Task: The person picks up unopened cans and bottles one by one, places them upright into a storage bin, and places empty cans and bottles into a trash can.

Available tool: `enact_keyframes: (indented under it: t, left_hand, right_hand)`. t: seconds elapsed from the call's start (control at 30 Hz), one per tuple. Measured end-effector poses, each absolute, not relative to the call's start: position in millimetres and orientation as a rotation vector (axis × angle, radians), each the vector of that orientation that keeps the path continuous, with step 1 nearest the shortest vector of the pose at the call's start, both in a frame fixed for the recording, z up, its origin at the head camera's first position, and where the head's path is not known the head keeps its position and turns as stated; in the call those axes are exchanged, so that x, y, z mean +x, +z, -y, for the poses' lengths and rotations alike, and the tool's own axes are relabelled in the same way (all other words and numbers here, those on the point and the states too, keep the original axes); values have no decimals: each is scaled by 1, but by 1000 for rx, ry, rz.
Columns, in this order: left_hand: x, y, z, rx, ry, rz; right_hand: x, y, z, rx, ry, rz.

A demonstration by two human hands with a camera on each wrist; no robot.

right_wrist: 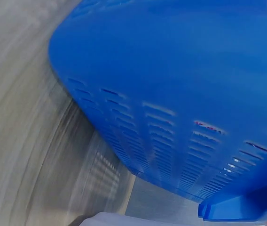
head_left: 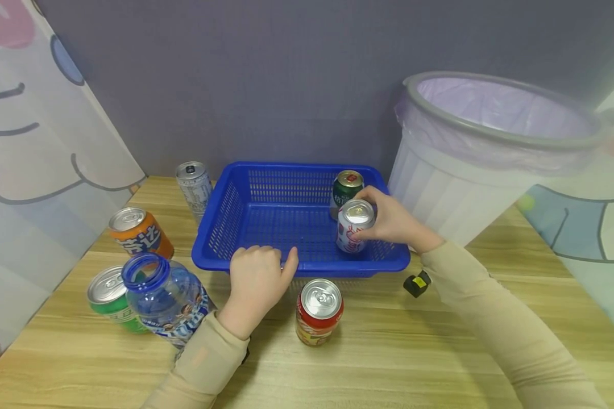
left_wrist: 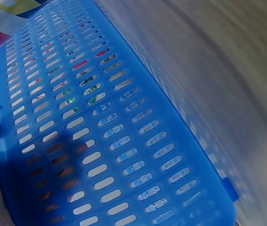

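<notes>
In the head view, a blue plastic basket [head_left: 297,266] with slotted walls sits on the table. My left hand [head_left: 258,284] grips its front rim, the fingertips hidden over the edge. With thumb and fingers, my right hand [head_left: 389,218] holds a white can with pink lettering [head_left: 349,230] inside the basket's right end. Just behind that can stands a dark green can [head_left: 344,190], partly covered by it. A red and yellow can [head_left: 317,318] stands upright on the table in front of the basket. Both wrist views mostly show the basket's outer wall [left_wrist: 124,136].
Left of the basket stand a silver-white can [head_left: 194,187], an orange can [head_left: 143,236], a green can [head_left: 113,301] and an uncapped clear blue bottle [head_left: 176,301] beside my left forearm. A lined white bin [head_left: 440,170] rises at the right. A small black object [head_left: 417,284] lies near my right sleeve.
</notes>
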State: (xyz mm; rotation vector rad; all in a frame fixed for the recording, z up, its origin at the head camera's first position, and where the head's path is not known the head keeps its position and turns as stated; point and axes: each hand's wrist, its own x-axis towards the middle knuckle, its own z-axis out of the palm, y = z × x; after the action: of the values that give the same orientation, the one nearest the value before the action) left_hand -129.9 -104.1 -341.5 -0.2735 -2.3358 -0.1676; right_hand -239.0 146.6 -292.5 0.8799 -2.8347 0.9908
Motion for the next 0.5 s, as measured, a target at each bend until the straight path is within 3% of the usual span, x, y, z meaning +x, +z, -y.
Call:
enact_keyframes:
  t: [0.5]
  left_hand:
    - [-130, -342, 104, -279, -178, 2340]
  right_hand:
    - [-242, -295, -144, 920, 910, 2840]
